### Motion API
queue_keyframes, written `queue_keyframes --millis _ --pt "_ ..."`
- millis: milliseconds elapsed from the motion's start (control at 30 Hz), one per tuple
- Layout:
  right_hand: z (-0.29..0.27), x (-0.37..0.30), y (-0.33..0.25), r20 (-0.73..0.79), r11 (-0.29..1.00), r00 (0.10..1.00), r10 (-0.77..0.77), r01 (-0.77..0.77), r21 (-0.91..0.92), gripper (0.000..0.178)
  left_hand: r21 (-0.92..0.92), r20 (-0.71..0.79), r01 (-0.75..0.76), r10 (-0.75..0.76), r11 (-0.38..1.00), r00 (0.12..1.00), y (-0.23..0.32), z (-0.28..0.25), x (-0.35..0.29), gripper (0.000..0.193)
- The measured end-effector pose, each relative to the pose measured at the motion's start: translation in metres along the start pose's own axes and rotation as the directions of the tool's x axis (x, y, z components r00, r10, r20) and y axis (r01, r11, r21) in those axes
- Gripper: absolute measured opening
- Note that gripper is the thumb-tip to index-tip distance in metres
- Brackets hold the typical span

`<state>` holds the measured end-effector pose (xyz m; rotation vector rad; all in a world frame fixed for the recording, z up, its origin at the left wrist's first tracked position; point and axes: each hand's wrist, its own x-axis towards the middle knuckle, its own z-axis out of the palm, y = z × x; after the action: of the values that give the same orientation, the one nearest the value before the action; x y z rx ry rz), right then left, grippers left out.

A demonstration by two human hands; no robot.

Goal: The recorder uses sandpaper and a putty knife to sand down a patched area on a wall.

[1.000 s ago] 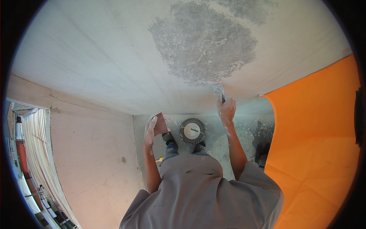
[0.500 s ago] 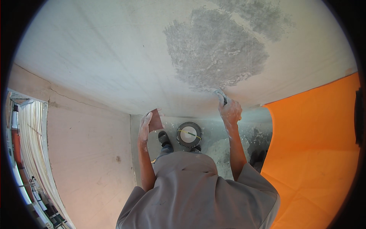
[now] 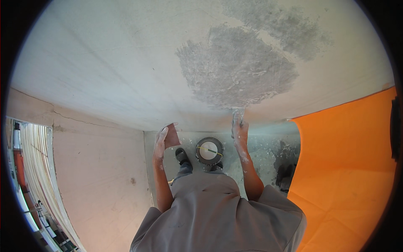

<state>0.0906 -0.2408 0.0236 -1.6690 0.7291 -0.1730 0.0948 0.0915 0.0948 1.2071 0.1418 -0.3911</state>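
Note:
Between the thumb and fingers of my left hand [image 3: 160,143] is a flat reddish-brown sheet of sandpaper [image 3: 172,137], held out away from the wall. My right hand [image 3: 240,135] is closed round a putty knife [image 3: 238,113], its blade against the pale wall [image 3: 126,75]. The blade meets the wall at the lower edge of a rough grey patch [image 3: 239,69], where the pale coating is gone. White dust and specks cover both my hands and the right forearm.
A round dark-rimmed bucket [image 3: 198,152] with a pale inside and a yellow-green strip across it stands by my feet. Orange sheeting [image 3: 340,168] hangs at the right. A side wall [image 3: 96,168] closes the left, beside an opening. Pale debris dots the floor [image 3: 268,155].
My right hand and the putty knife have moved left along the patch's lower edge, and the wrist has straightened. My left hand still holds the sandpaper. The view has shifted slightly.

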Motion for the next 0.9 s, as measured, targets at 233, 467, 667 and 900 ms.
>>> queue_keyframes --millis 233,467,667,900 --pt "0.01 -0.048 -0.073 0.398 0.698 0.891 0.217 -0.427 0.575 0.059 -0.037 -0.031 0.043 -0.044 0.998 0.999 -0.011 -0.009 -0.022 0.054" --pt "-0.008 -0.022 -0.017 -0.134 0.871 0.952 -0.274 0.187 -0.455 0.065 0.002 -0.03 0.06 -0.06 0.998 0.998 -0.018 -0.014 -0.04 0.062" --pt "-0.023 -0.012 -0.043 -0.179 0.723 0.865 -0.469 0.26 -0.64 0.059 0.004 -0.02 0.049 -0.049 0.999 0.999 -0.019 -0.018 -0.046 0.061" --pt "-0.036 -0.016 -0.066 -0.037 0.57 0.87 -0.491 0.289 -0.769 0.05 0.009 -0.013 0.065 -0.065 0.998 0.998 -0.019 -0.022 -0.041 0.058"
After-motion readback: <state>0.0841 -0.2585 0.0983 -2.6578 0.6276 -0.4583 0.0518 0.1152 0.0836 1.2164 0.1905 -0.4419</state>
